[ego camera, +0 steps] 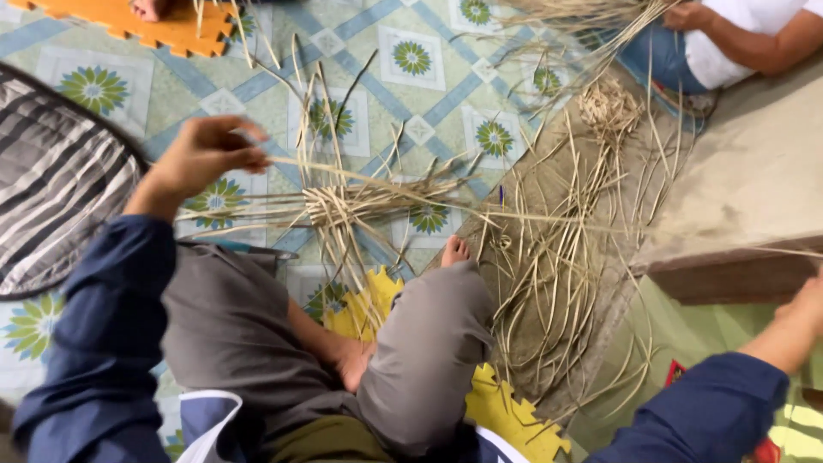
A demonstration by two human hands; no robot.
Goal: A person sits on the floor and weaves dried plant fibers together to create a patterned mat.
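Woven start point(330, 206) on tiled floor point(429, 94) ahead of knees: small knot done, most strands point(549, 257) loose. Left hand point(206, 154) pinching long strip point(386, 176); right hand point(806, 309) at frame edge, grip can't tell.

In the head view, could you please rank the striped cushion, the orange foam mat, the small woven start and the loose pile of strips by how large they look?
1. Loose pile of strips
2. Striped cushion, cut off by the frame, so these two are unsure
3. Orange foam mat, also cropped
4. Woven start
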